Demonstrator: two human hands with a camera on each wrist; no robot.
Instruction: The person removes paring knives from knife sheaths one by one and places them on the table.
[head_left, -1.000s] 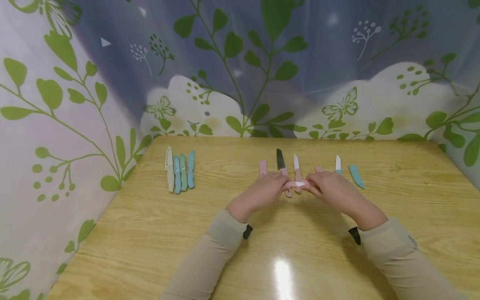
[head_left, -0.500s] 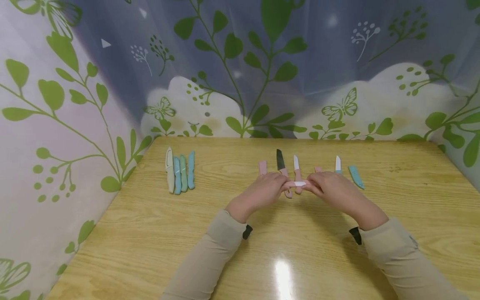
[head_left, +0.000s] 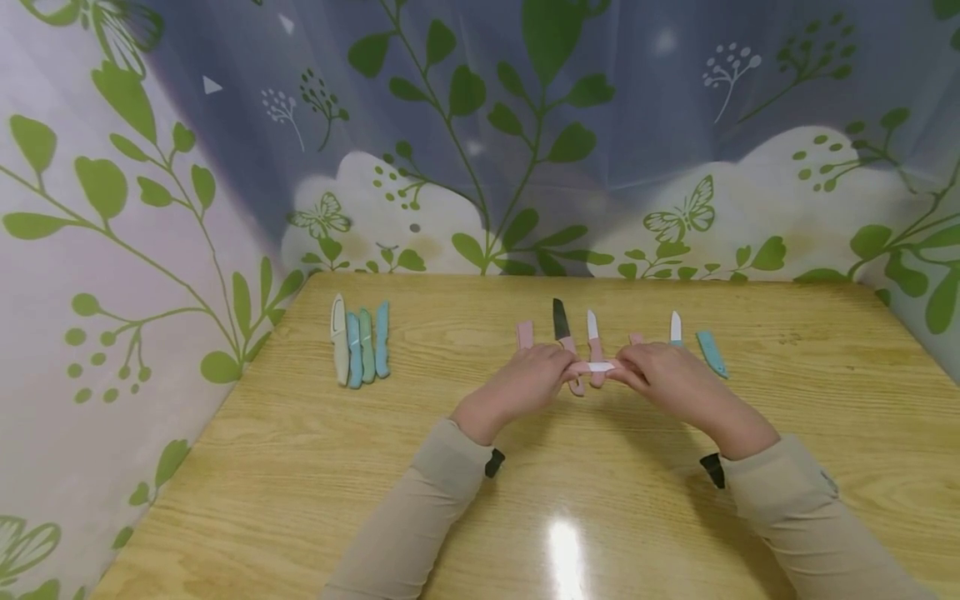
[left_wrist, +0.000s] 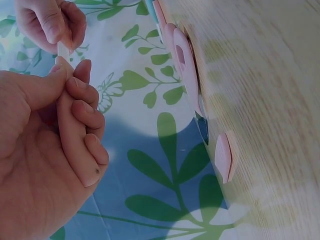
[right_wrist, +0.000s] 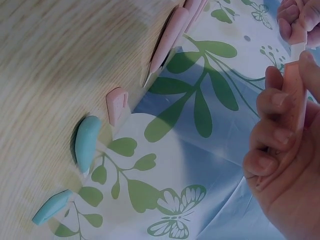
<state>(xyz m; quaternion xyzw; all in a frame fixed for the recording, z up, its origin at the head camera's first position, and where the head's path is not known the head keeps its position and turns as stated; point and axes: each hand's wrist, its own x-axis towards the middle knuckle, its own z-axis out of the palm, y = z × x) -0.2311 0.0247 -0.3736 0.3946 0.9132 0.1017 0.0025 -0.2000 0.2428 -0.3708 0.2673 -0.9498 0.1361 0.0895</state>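
Note:
Both hands meet over a small knife held level above the table, its white blade showing between them. My left hand curls round the knife's pink handle, thumb near the blade end. My right hand grips a pink sheath on the blade's other end, with part of the blade bare. Just beyond the hands lie a black-bladed knife and a white-bladed knife, both pink-handled. A pink sheath lies past the left hand, and another pink sheath is partly hidden behind the right.
A blue-handled knife with a white blade lies past the right hand, beside a blue sheath. At the far left, several sheathed knives lie in a row on the wooden table. A patterned cloth hangs behind.

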